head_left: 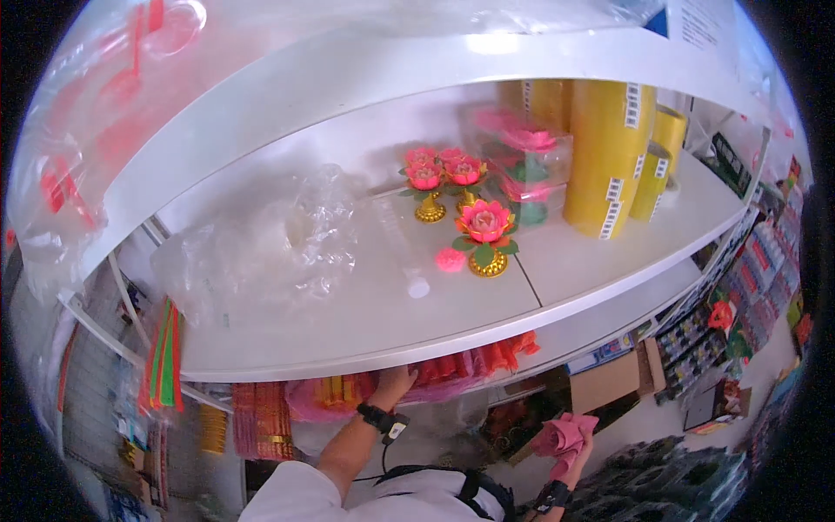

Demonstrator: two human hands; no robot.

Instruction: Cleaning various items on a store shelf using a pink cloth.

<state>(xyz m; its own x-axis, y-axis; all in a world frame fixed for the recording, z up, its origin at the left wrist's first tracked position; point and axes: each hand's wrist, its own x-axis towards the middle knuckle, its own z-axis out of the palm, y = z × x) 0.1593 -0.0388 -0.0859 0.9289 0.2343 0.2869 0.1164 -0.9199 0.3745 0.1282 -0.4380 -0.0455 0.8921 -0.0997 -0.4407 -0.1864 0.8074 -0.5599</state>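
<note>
Left hand [396, 380] is reaching up under the front edge of the white shelf [365, 331], fingers curled around the packets of red goods [470, 361] hanging just below it. Right hand [570, 448] is way lower, fingers closed on a crumpled pink cloth [564, 432], so left is the nearer one.

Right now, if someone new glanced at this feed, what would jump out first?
Probably the pink lotus-shaped ornament on a gold base at the middle of the white shelf, with more like it behind, and the tall stack of yellow tape rolls to its right. Lower down, the left hand reaches under the shelf's edge among red and gold packets, while the right hand holds a crumpled pink cloth.
</note>
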